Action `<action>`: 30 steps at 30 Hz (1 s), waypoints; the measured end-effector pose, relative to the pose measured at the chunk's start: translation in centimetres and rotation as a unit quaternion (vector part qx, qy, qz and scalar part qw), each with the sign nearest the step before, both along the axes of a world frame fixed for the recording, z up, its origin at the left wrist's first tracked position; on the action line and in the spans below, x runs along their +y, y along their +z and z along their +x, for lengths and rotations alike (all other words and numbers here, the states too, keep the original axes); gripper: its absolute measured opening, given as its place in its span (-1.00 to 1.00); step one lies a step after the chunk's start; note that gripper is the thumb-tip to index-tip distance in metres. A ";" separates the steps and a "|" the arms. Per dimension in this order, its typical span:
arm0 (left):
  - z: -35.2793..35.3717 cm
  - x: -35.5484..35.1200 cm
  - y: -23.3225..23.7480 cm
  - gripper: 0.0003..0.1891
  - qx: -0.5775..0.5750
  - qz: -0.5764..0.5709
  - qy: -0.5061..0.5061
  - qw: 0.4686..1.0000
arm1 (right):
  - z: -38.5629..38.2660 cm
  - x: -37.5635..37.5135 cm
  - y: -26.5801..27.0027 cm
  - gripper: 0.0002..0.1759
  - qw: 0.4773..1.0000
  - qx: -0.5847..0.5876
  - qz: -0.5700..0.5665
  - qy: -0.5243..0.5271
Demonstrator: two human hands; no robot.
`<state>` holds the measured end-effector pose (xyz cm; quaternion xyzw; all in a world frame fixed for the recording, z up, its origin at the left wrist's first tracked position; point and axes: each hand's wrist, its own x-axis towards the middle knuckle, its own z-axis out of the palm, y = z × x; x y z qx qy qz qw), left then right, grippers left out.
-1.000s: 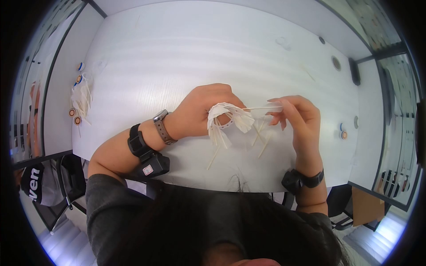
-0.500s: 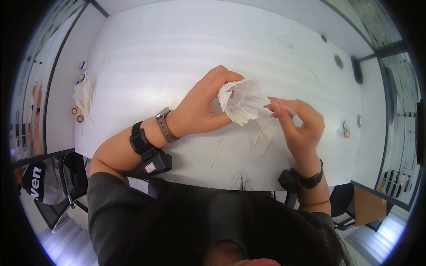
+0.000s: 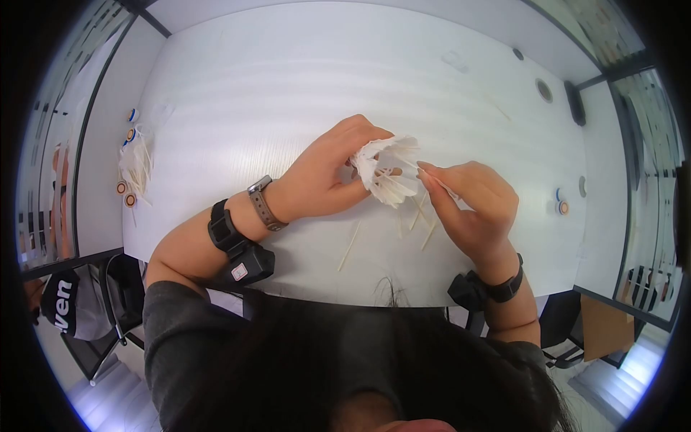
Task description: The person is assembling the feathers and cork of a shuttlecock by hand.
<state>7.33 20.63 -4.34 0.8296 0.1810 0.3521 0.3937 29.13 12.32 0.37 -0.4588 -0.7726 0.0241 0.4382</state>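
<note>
My left hand (image 3: pixel 335 169) is wrapped round a white shuttlecock (image 3: pixel 392 191), whose open feather skirt faces right. Its base is hidden in the palm. Just right of the skirt, my right hand (image 3: pixel 475 205) pinches a thin pale feather (image 3: pixel 420 168), its tip end at the skirt's rim. Most of that feather is covered by the fingers. Below the hands lie several loose feathers and shafts, among them a feather (image 3: pixel 415 216) under the skirt and a bare shaft (image 3: pixel 349 246) nearer the front edge.
White feathers (image 3: pixel 137 165) are heaped at the left, with several round pieces (image 3: pixel 130 200) beside them. Another round piece (image 3: pixel 562 208) lies at the right of the white table (image 3: pixel 288 72). Low panels (image 3: pixel 101 144) border the table. A cap (image 3: pixel 72 302) is at lower left.
My right hand has moved left, bringing its fingertips to the shuttlecock's rim. The left hand keeps its hold, with the skirt turned slightly. The view has shifted a little.
</note>
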 end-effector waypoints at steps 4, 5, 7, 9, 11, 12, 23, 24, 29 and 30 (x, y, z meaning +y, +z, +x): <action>0.0 -0.2 0.4 -0.56 0.033 -0.035 -0.008 0.999 | -0.2 -0.3 0.2 -0.91 0.999 0.024 -0.044 0.006; -0.1 -0.2 0.5 -0.55 0.039 -0.038 -0.013 0.998 | -0.2 -0.5 0.1 -0.93 0.997 0.048 -0.067 0.008; -0.2 -0.1 0.6 -0.54 0.053 -0.042 -0.025 0.997 | -0.3 -0.6 -0.1 -0.96 0.990 0.081 -0.113 0.006; -0.1 -0.1 0.6 -0.53 0.070 -0.044 -0.042 0.996 | -0.3 -0.7 -0.4 -0.96 0.982 0.100 -0.158 -0.003; 0.1 -0.2 0.5 -0.53 0.053 -0.042 -0.054 0.996 | -0.3 -0.7 -0.8 -0.94 0.979 0.117 -0.166 -0.002; 0.1 -0.3 0.4 -0.53 0.045 -0.042 -0.059 0.996 | -0.4 -0.7 -0.8 -0.94 0.978 0.120 -0.172 -0.002; -0.1 -0.3 0.4 -0.57 0.083 -0.051 -0.106 0.990 | -0.9 -0.9 0.1 -0.88 0.955 0.142 -0.258 0.006; -0.1 -0.3 0.3 -0.57 0.078 -0.047 -0.107 0.990 | -0.9 -0.9 0.1 -0.88 0.957 0.142 -0.254 0.006; -0.2 -0.3 0.2 -0.57 0.086 -0.044 -0.106 0.990 | -1.1 -1.0 0.1 -0.85 0.963 0.124 -0.240 0.005; -0.2 -0.3 0.3 -0.57 0.087 -0.045 -0.106 0.990 | -1.1 -1.0 0.1 -0.84 0.964 0.122 -0.236 0.005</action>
